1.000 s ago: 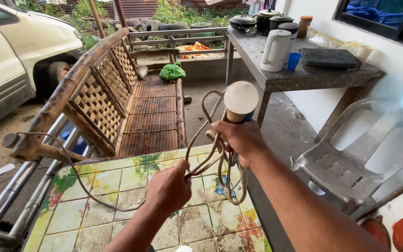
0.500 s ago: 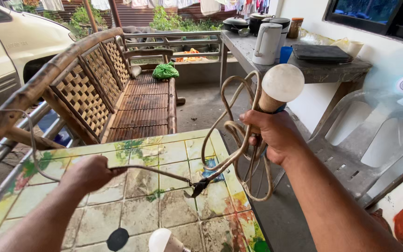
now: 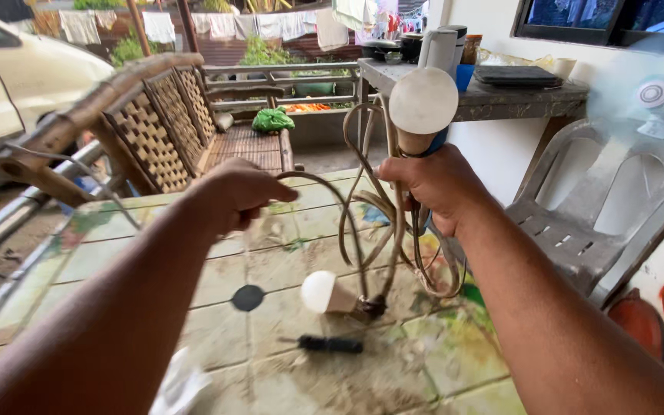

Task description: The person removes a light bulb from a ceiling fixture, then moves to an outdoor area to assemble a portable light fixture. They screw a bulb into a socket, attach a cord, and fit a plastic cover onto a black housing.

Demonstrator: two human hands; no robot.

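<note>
A bulb lamp (image 3: 423,107) with its coiled cord (image 3: 378,207) is held upright in the right hand (image 3: 432,188), grip closed, loops hanging clear of the tiled worktop (image 3: 155,269). At nine o'clock, the left hand (image 3: 236,196) pinches the cord's free run taut.

left hand (image 3: 234,196) | right hand (image 3: 432,184) | forearms bare | no rings, seemingly

Home porch, woven bench (image 3: 194,123), hanging laundry (image 3: 270,23), probably a car (image 3: 17,84)

The tiled table (image 3: 286,253) bears a white bulb (image 3: 319,291) (socketed) and perhaps a dark screwdriver (image 3: 330,344).
</note>
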